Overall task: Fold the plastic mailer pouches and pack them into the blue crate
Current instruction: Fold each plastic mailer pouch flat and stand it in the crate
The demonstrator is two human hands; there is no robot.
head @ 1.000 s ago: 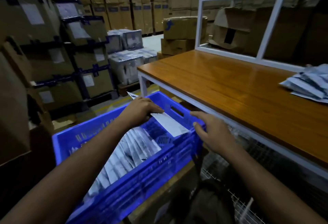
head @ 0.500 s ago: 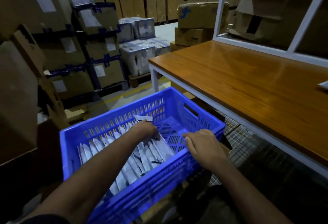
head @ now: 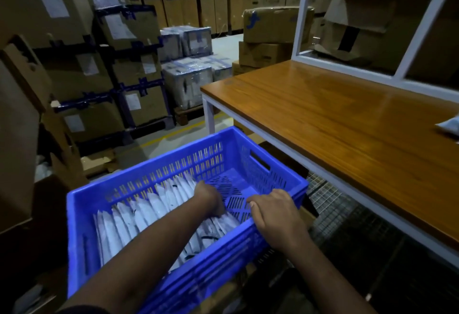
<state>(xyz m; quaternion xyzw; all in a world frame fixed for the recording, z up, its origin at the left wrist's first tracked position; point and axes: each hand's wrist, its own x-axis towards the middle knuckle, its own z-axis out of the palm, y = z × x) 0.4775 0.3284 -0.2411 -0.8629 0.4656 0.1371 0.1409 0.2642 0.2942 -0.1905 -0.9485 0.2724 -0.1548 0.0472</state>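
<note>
Reaching down into the blue crate (head: pixel 159 281), our left hand (head: pixel 210 200) has its fingers buried among the folded pouches (head: pixel 154 208), so we cannot tell whether they are curled round one or merely pressing; only the wrist and the back of the hand show. Our right hand (head: pixel 275 214) lies on the crate's near rim at its right corner, fingers bent over the edge and gripping it; the fingertips (head: pixel 252 200) point toward the left hand, which is just beside them. The pouches stand on edge in a leaning row that fills the left and middle of the crate; the slotted floor at its right end lies bare. To the right of the crate runs the wooden table (head: pixel 335 120) on a white frame; one more pouch (head: pixel 450 126) lies at its far right edge, cut off by the frame. Stacked cardboard boxes (head: pixel 119 70) and wrapped bundles (head: pixel 188 77) stand beyond the crate.
</note>
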